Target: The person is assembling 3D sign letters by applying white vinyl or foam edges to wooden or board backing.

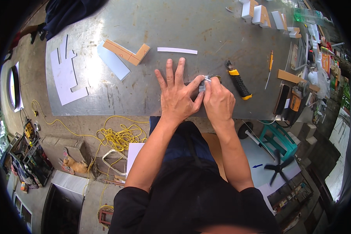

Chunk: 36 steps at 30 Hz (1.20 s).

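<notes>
Both my hands meet over the metal tabletop near its front edge. My left hand [177,93] brings thumb and index finger together against a small shiny grey piece [202,86]; its other fingers stretch out over the metal. Beside it, my right hand [219,99] has its fingers curled in a pinch on the same piece. Fingers cover most of it, so I cannot tell its kind. A black and yellow utility knife [240,84] lies just right of my right hand. Beyond my left fingertips rests a thin white strip [177,50].
On the metal table [132,93] lie an L-shaped brown-faced piece [130,54], a pale blue-white strip [114,61], and a white cutout sheet [66,74]. A thin orange-handled tool [271,60] lies right. Block letters [261,17] stand far right; clutter lines the right edge. Yellow cord [123,136] coils on the floor.
</notes>
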Motion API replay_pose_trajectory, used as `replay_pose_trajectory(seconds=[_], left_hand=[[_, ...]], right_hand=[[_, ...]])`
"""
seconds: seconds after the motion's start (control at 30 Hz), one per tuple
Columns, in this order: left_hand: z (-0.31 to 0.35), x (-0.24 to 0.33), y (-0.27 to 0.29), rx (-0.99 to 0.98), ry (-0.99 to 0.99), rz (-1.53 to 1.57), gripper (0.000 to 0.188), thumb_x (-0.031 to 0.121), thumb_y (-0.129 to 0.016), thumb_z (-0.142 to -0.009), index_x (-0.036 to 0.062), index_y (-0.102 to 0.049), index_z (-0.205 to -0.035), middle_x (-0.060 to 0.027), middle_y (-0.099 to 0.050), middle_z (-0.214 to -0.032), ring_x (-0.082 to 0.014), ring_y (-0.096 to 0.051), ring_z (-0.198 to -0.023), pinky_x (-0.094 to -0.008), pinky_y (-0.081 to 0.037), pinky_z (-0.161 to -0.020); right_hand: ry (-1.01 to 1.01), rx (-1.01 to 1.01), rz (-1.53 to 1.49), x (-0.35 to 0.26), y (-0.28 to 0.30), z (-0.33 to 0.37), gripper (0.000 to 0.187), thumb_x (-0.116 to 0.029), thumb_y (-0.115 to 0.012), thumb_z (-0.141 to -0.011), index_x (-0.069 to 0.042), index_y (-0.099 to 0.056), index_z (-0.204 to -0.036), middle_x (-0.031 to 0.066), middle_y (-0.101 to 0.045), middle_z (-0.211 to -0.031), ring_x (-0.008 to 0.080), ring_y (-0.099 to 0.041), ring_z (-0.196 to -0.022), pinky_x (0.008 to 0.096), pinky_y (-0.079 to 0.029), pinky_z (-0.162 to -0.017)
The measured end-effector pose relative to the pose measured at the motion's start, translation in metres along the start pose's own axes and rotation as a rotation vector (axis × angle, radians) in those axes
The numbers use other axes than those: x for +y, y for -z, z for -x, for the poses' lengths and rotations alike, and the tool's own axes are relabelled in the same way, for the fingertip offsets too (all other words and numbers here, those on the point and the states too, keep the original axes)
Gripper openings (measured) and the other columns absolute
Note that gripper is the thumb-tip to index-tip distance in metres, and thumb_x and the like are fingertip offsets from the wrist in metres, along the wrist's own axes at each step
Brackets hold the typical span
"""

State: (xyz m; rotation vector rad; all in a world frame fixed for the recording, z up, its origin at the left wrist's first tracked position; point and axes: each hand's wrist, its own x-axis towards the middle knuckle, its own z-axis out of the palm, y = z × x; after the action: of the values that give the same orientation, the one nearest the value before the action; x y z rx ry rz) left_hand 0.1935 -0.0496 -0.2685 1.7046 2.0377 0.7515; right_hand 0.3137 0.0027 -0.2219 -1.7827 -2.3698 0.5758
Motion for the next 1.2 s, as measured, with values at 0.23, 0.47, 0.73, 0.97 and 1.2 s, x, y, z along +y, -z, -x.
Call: replay_pose_trajectory(seconds=[0.23,0.47,0.73,0.97,1.2], left_hand=[[-0.001,-0.001,0.001,0.006,0.003,-0.007,0.038,0.040,-0.076,-0.077,0.0329,-0.075,-0.114,-0.0175,-0.032,-0.161,-0.0447,-0.010,-0.154,-0.0671,0.005,-0.120],[0.000,0.000,0.001,-0.007,0.009,0.004,0.039,0.041,-0.077,-0.077,0.0349,-0.075,-0.115,-0.0170,-0.034,-0.160,-0.0438,-0.012,-0.154,-0.0636,0.006,-0.121],[0.000,-0.001,0.001,-0.004,0.009,-0.016,0.041,0.041,-0.077,-0.076,0.0351,-0.075,-0.116,-0.0165,-0.033,-0.160,-0.0436,-0.012,-0.154,-0.0643,0.005,-0.121],[0.000,-0.001,-0.001,0.007,0.011,-0.006,0.041,0.042,-0.078,-0.075,0.0347,-0.075,-0.115,-0.0166,-0.033,-0.160,-0.0431,-0.012,-0.154,-0.0642,0.005,-0.121],[0.000,-0.002,0.000,-0.006,0.004,0.004,0.038,0.041,-0.076,-0.077,0.0328,-0.074,-0.114,-0.0179,-0.031,-0.162,-0.0448,-0.009,-0.154,-0.0669,0.006,-0.120]], right_hand=[[-0.037,-0.040,0.025,0.001,0.000,0.010,0.018,-0.017,-0.061,-0.097,-0.003,-0.055,-0.087,0.0201,-0.067,-0.075,0.0439,-0.065,-0.068,0.0523,-0.049,-0.059],[-0.054,-0.042,0.016,0.001,0.001,0.014,0.018,-0.019,-0.060,-0.098,-0.003,-0.056,-0.089,0.0203,-0.068,-0.076,0.0436,-0.065,-0.071,0.0525,-0.050,-0.061],[-0.072,-0.060,0.016,0.003,0.001,0.017,0.018,-0.019,-0.059,-0.099,-0.003,-0.057,-0.090,0.0195,-0.068,-0.077,0.0430,-0.066,-0.071,0.0515,-0.050,-0.061],[-0.043,-0.026,0.010,0.004,0.000,0.015,0.019,-0.019,-0.059,-0.099,-0.003,-0.057,-0.089,0.0201,-0.068,-0.077,0.0435,-0.066,-0.070,0.0514,-0.050,-0.061],[-0.049,-0.042,0.008,0.001,0.000,0.009,0.020,-0.019,-0.060,-0.098,-0.003,-0.056,-0.087,0.0207,-0.067,-0.076,0.0442,-0.066,-0.070,0.0527,-0.050,-0.060]])
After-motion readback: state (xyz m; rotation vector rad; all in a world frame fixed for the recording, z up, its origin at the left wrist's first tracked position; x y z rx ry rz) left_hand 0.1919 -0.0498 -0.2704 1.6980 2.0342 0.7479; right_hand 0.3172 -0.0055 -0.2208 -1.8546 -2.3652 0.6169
